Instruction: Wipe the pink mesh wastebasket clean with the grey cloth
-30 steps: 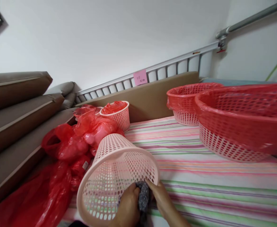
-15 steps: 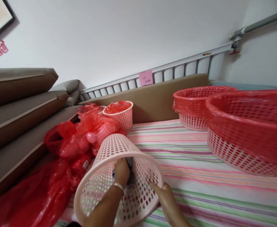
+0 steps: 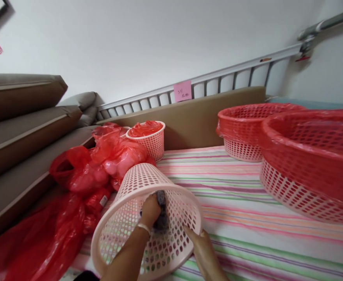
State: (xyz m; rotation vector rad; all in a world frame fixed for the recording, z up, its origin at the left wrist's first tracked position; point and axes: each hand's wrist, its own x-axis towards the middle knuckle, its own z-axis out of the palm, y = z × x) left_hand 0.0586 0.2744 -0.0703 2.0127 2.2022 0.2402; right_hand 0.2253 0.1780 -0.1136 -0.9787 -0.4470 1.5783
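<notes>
A pale pink perforated plastic basket (image 3: 143, 176) lies tipped on its side, its wide mouth facing me. Inside it, my left hand (image 3: 151, 210) is closed on a dark grey-blue cloth (image 3: 161, 221) against the basket's inner wall. A light band circles that wrist. My right hand (image 3: 203, 246) grips the basket's rim on the right, thumb inside and the other fingers mostly hidden behind the wall. Beneath the basket is a striped sheet (image 3: 233, 203) in pink, green and white.
Red plastic bags (image 3: 83, 171) heap up at left, beside stacked grey-brown cushions (image 3: 27, 128). A small pink basket (image 3: 155, 146) with red plastic stands behind. Two larger baskets, one farther (image 3: 242, 150) and one nearer (image 3: 294, 191), have red plastic over their rims. A radiator (image 3: 212, 86) lines the wall.
The view has shifted slightly. In the basket, a little more of the dark cloth shows beside my left hand. My right hand keeps its hold on the rim.
</notes>
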